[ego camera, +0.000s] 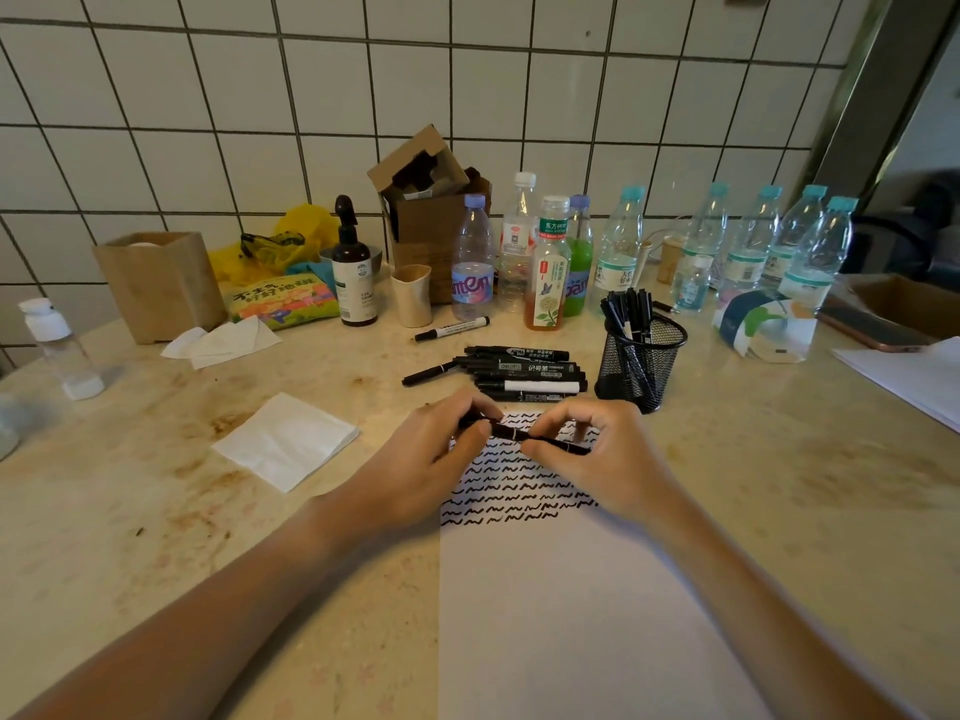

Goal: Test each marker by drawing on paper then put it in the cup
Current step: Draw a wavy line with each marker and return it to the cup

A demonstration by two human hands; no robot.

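We have both hands over the top of the paper (571, 615), which lies on the worktop (156, 459) at 6 o'clock. Left hand (431, 459) pinches one end of a black marker (511, 433), fingers curled round it; right hand (597, 454) pinches the other end likewise. Marker lies roughly level, tilted down toward 4 o'clock, above rows of black squiggles (514, 491). Whether the cap is on, we cannot tell. At 12 o'clock from the hands, a pile of black markers (524, 374) on the worktop. Mesh cup (639, 366) at 1 o'clock, just beside the pile, already holding several markers upright. Folded tissue (285, 441) at 9 o'clock. Bottles (618, 252) line the tiled wall.
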